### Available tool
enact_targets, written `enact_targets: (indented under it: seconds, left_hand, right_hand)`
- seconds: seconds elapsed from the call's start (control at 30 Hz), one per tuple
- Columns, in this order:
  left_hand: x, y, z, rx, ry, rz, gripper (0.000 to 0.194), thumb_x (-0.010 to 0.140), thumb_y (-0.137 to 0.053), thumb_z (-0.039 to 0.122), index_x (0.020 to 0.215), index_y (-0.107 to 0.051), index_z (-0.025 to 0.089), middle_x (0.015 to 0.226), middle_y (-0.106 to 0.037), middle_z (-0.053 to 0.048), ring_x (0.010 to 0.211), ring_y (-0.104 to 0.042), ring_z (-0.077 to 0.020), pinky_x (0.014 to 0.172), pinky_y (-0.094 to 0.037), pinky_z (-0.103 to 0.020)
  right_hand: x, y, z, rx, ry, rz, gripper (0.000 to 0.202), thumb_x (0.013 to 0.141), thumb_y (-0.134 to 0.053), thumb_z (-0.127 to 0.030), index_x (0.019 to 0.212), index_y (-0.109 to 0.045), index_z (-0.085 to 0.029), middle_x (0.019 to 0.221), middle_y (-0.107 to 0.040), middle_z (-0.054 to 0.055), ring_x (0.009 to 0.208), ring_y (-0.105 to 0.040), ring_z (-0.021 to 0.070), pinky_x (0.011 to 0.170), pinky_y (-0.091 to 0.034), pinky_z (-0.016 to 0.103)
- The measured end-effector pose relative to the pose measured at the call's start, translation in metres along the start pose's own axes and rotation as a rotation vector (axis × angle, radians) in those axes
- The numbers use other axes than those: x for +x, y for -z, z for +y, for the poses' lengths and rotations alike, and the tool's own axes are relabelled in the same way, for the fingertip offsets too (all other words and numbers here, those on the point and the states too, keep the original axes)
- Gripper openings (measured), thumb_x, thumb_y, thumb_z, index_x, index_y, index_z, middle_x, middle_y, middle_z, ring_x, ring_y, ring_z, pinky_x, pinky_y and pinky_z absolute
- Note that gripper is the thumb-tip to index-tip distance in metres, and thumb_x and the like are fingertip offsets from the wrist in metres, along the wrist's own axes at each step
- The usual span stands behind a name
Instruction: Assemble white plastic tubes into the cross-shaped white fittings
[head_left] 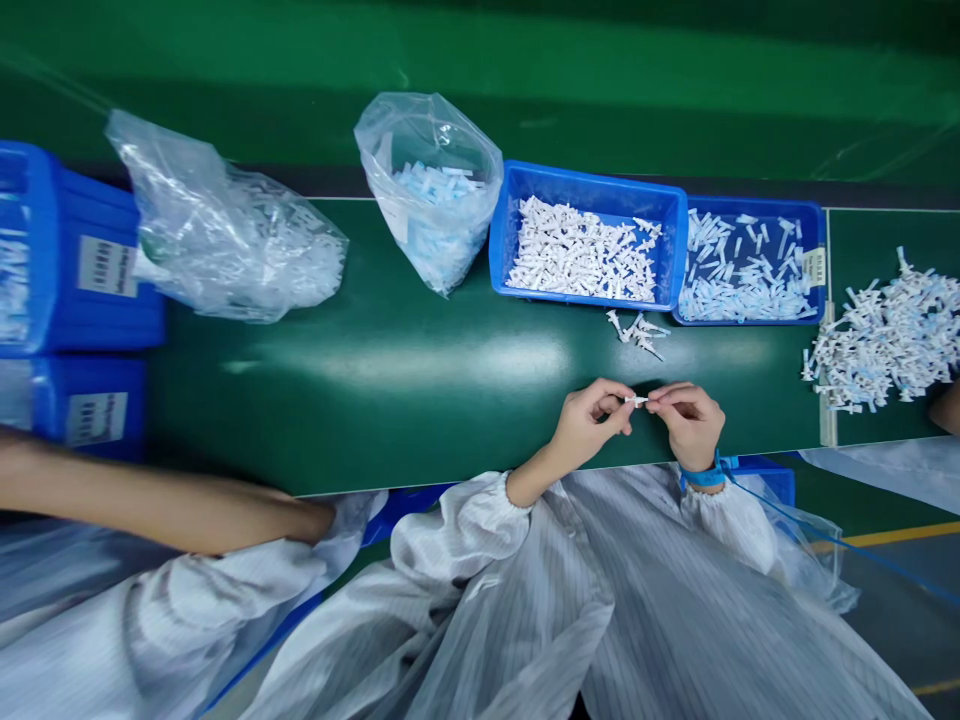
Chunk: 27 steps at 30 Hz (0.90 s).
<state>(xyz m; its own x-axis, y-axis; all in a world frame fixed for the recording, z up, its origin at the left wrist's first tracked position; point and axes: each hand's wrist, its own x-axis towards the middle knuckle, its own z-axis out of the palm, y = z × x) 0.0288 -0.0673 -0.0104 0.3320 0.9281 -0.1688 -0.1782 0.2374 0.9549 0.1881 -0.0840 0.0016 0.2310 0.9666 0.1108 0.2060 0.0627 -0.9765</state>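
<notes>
Between my two hands, over the front of the green table, is a small white plastic part (636, 401). My left hand (592, 422) pinches its left end. At the other end my right hand (688, 418), with a blue band on its wrist, has its fingertips closed on the tip. Just beyond the hands lies a small pile of white and pale blue parts (637, 332). Behind that stands a blue bin (589, 300) of white parts, and to its right a second blue bin (750, 322) holds pale blue and white pieces.
Two clear bags of parts, one upright (442, 215) and one lying (247, 250), are at the back left. Stacked blue bins (105, 260) stand far left, near a co-worker's arm (150, 495). A large heap of parts (885, 335) lies right.
</notes>
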Motion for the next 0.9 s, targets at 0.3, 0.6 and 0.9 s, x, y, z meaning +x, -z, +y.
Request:
enact_targets:
  seconds: [0.3, 0.6, 0.9]
  left_hand:
    - [0.0022, -0.0009, -0.0006, -0.008, 0.026, -0.045, 0.038, 0.085, -0.065, 0.053, 0.091, -0.06, 0.016, 0.054, -0.063, 0.004, 0.048, -0.057, -0.0074, 0.051, -0.043, -0.019]
    - [0.0017, -0.0007, -0.0049, -0.014, 0.032, -0.044, 0.034, 0.085, -0.066, 0.049, 0.091, -0.06, 0.016, 0.061, -0.068, 0.001, 0.055, -0.062, -0.0092, 0.054, -0.045, -0.019]
    - [0.0014, -0.0015, -0.0072, -0.033, -0.001, -0.051, 0.038, 0.086, -0.064, 0.053, 0.088, -0.058, 0.016, 0.07, -0.07, -0.001, 0.061, -0.067, -0.0105, 0.058, -0.051, -0.021]
  right_hand:
    - [0.0019, 0.002, 0.002, 0.007, -0.044, -0.008, 0.014, 0.076, -0.078, -0.025, 0.071, -0.065, -0.023, 0.075, -0.075, -0.001, 0.065, -0.071, 0.0151, 0.057, -0.059, 0.028]
    - [0.0023, 0.0011, 0.0028, 0.005, -0.074, -0.023, 0.014, 0.076, -0.076, -0.024, 0.069, -0.064, -0.023, 0.074, -0.074, -0.001, 0.066, -0.07, 0.0151, 0.058, -0.059, 0.028]
    - [0.0046, 0.0005, 0.0014, 0.001, -0.095, -0.031, 0.016, 0.075, -0.077, -0.024, 0.067, -0.063, -0.023, 0.072, -0.074, -0.001, 0.065, -0.071, 0.0153, 0.058, -0.059, 0.027]
